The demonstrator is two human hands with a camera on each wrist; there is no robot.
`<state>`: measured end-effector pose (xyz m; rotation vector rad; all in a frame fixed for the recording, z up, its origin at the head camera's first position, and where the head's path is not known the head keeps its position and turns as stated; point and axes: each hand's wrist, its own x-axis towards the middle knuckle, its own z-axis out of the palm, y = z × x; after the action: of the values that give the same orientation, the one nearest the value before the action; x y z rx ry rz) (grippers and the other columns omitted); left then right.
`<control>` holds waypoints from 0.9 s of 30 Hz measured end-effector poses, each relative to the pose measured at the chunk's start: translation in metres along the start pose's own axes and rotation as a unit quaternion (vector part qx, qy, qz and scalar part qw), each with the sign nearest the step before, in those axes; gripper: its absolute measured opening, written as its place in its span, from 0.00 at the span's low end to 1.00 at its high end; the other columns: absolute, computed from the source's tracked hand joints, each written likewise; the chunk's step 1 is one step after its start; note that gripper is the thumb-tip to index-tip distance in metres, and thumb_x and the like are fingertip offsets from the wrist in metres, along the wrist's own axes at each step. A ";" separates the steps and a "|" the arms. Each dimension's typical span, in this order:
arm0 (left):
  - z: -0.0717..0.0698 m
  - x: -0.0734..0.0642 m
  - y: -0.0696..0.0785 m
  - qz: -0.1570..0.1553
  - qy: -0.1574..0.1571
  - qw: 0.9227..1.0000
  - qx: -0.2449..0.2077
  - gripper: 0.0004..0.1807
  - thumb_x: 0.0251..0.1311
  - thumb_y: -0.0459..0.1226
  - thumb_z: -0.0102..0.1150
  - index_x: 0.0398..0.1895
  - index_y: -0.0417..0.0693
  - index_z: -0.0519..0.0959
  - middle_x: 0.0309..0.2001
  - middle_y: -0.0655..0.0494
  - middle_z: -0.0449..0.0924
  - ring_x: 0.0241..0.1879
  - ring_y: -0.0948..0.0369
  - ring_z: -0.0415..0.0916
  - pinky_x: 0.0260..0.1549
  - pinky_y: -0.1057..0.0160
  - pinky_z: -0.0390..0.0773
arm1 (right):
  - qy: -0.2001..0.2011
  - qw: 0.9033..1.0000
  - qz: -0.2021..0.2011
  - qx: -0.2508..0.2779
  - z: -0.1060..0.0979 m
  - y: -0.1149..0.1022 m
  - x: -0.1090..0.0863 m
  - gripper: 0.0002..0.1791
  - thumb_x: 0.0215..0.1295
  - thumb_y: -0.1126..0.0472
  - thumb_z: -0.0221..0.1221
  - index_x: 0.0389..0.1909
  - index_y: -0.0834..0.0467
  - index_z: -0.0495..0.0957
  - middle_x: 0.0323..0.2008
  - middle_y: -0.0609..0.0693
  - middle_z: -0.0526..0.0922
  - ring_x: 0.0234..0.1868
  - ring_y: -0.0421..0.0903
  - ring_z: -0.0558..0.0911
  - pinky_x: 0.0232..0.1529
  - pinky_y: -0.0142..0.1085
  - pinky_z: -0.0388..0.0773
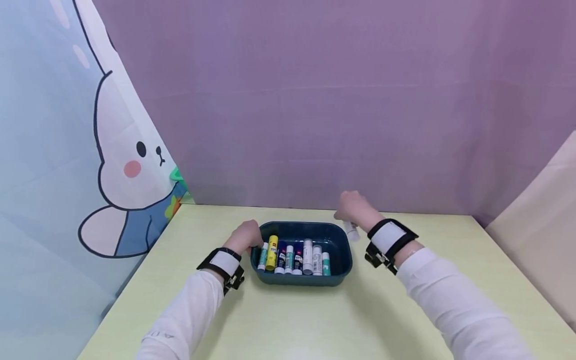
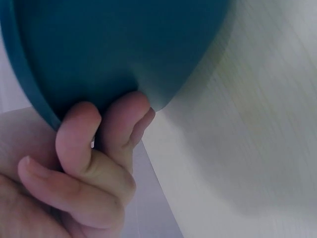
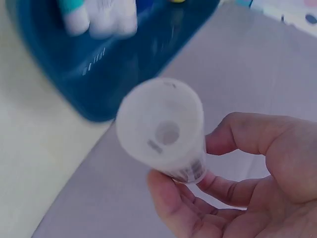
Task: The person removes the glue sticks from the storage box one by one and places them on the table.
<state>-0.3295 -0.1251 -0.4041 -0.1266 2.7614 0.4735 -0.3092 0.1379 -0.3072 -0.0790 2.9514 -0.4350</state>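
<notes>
A dark blue plastic bin (image 1: pixel 301 280) stands on the table with a row of glue sticks lying side by side in it. Among them are a yellow glue stick (image 1: pixel 272 253), white ones and green-and-white ones. My left hand (image 1: pixel 246 235) grips the bin's left end; in the left wrist view its fingers (image 2: pixel 77 136) curl against the bin's outer wall (image 2: pixel 114 44). Beyond the bin's right end, my right hand (image 1: pixel 356 207) holds a white glue stick (image 1: pixel 351 231) in the air. Its hollow, translucent end (image 3: pixel 161 124) faces the right wrist camera.
The pale yellow-green table (image 1: pixel 297 325) extends around the bin. A purple cloth (image 1: pixel 315 125) hangs behind the table's back edge. At the left is a light blue cloth (image 1: pixel 40 210) with a cartoon rabbit, and a pale cloth (image 1: pixel 544 220) hangs at the right.
</notes>
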 end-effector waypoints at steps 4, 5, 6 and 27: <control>-0.001 -0.003 -0.001 0.005 0.004 1.000 0.003 0.16 0.55 0.34 0.63 0.44 0.32 0.76 0.28 0.45 0.77 0.14 0.61 0.76 0.16 0.67 0.78 | 0.009 1.000 0.014 0.006 -0.007 0.018 0.010 0.13 0.58 0.61 0.59 0.36 0.69 0.73 0.28 0.58 0.73 0.22 0.49 0.76 0.17 0.34 0.73; -0.001 -0.003 -0.001 0.005 0.004 1.000 0.003 0.16 0.55 0.34 0.63 0.43 0.32 0.76 0.28 0.46 0.77 0.14 0.61 0.76 0.15 0.68 0.77 | 0.013 1.000 0.017 0.011 -0.008 0.022 0.012 0.14 0.59 0.61 0.59 0.37 0.70 0.73 0.28 0.59 0.73 0.23 0.49 0.76 0.17 0.34 0.73; -0.001 -0.003 -0.001 0.005 0.004 1.000 0.004 0.16 0.55 0.34 0.63 0.43 0.32 0.76 0.28 0.46 0.77 0.14 0.61 0.76 0.14 0.68 0.77 | 0.017 1.000 0.021 0.016 -0.007 0.027 0.015 0.15 0.59 0.61 0.59 0.38 0.70 0.72 0.28 0.59 0.72 0.23 0.49 0.75 0.17 0.34 0.73; 0.003 -0.001 0.005 0.008 -0.003 1.000 -0.011 0.16 0.53 0.32 0.63 0.44 0.31 0.75 0.30 0.43 0.78 0.14 0.59 0.78 0.14 0.66 0.78 | 0.120 0.992 0.016 0.046 0.054 0.095 0.054 0.18 0.56 0.61 0.60 0.43 0.70 0.74 0.39 0.66 0.79 0.34 0.58 0.79 0.31 0.44 0.77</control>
<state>-0.3284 -0.1193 -0.4053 -0.1090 2.7537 0.5073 -0.3563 0.2100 -0.3936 0.0336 3.1559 -0.6164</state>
